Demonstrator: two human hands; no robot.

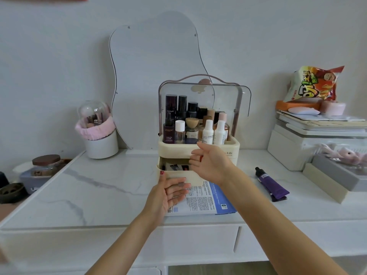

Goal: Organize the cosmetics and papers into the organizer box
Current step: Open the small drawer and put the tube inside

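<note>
Drawer contents partly hidden behind right hand; papers under left hand.

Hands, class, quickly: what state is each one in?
Left hand: open, holding nothing.
Right hand: open, holding nothing, before the cream plastic organizer box.

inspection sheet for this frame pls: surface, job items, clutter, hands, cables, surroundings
Surface: white marble-look tabletop, drawer fronts below its front edge.
Job's things: cream organizer box, clear lid raised, top tray full of upright bottles; lower drawer pulled open with small cosmetics inside. Printed papers lie flat in front of it. Purple tube lies on the table to its right.
Clutter: brush holder with dome, glass jar, stacked white boxes, snack bag.
Grippers: left hand open at drawer front; right hand open beside the box, holding nothing.
Cables: nothing seen.
Surroundings: wavy mirror against a pale wall.
</note>
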